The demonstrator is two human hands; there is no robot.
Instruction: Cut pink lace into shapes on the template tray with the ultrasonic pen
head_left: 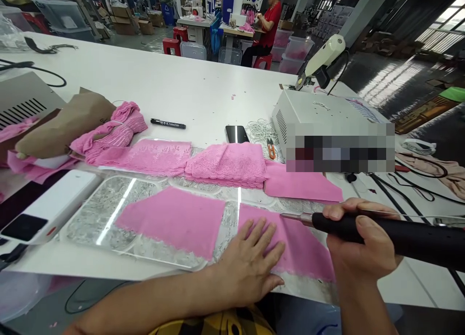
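My left hand [250, 262] lies flat, fingers spread, on the near edge of a pink fabric piece [301, 250]. In my right hand [366, 238] is a thick black-handled tool [417, 235] with a narrow metal tip; the fingers wrap round its handle. That tip points left and meets or hovers just over the top of the same piece; contact is hard to tell. To the left, a second pink piece [178, 218] lies flat on a clear plastic board [90, 218]. Behind them sit a stack of pink lace-edged pieces [228, 163] and a plain pink piece [301, 182].
A grey control box [327, 112] stands back right, with cables [399, 204] beside it. Orange snips [271, 149], a phone [237, 134] and a black marker [168, 124] lie behind the fabric. At left are a white device [54, 199] and brown paper [69, 121]. A person [271, 24] sits at a sewing machine beyond.
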